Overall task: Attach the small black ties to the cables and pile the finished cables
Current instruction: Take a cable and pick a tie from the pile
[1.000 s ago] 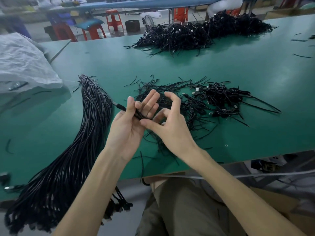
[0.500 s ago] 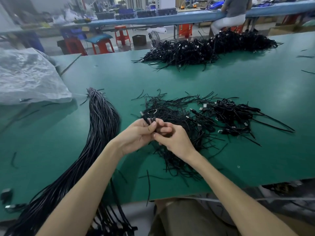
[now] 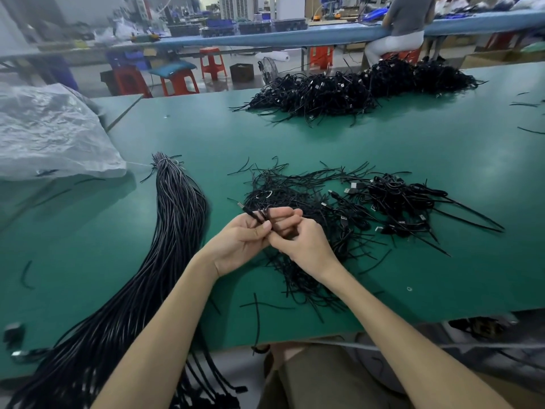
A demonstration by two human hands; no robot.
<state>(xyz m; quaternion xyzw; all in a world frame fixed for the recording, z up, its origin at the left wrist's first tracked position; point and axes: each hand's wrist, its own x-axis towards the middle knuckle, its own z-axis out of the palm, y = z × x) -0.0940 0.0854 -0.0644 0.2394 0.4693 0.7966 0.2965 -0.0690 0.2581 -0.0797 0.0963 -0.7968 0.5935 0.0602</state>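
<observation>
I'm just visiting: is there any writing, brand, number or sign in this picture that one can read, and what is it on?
No text can be read anywhere in this view.
Blue crates on the far bench: any labels are blurred.
Cable plugs on the green table: too small to show marks.
White plastic bag: no print visible.
Cable held between left hand and right hand: no print visible.

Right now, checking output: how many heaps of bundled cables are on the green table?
2: big heap at the far edge; smaller heap nearer, right of the loose ties, which may hide more.
</observation>
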